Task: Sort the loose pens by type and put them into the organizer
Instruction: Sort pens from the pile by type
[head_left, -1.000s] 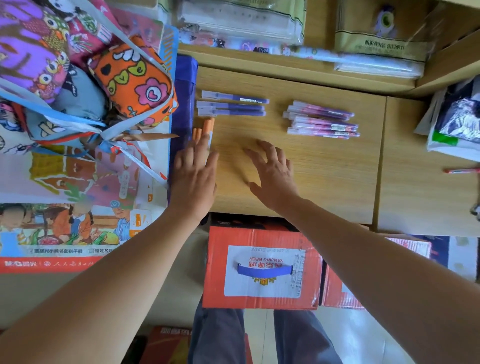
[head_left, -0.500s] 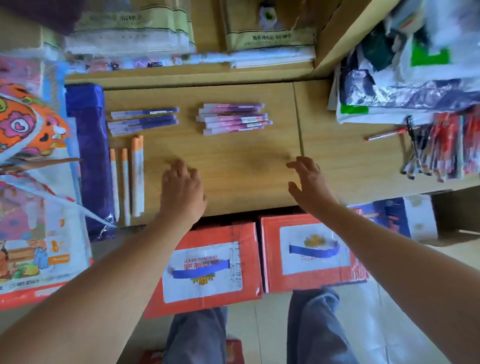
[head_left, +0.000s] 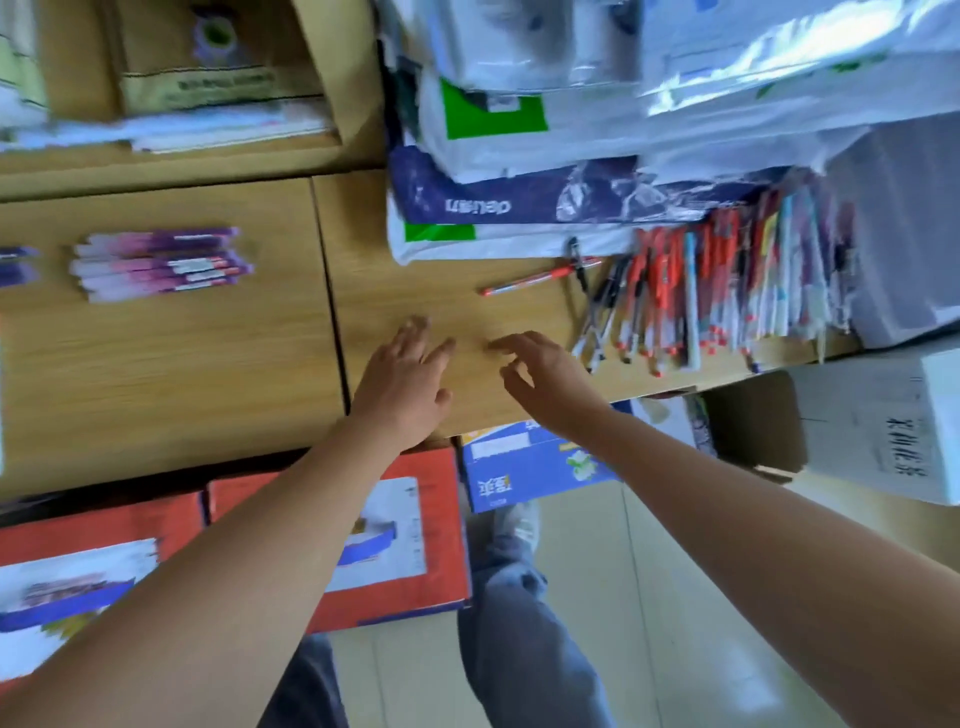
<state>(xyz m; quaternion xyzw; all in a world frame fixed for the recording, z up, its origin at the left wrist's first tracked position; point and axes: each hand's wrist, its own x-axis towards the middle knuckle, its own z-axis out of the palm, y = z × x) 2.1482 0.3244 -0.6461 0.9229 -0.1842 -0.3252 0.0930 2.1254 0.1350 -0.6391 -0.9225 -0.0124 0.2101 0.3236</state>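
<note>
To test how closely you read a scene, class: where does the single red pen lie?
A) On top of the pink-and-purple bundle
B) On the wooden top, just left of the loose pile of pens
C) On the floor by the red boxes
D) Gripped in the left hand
B: the single red pen lies flat on the wooden top, at the left edge of the loose pile, beyond the empty right hand.

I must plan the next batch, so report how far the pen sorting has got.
Done: pink-and-purple pens lie grouped on the desk at left. In hand: nothing; the left hand and right hand are open over the desk. Left: the mixed pile of red, black and other pens at right, plus one loose red pen. No organizer shows.
</note>
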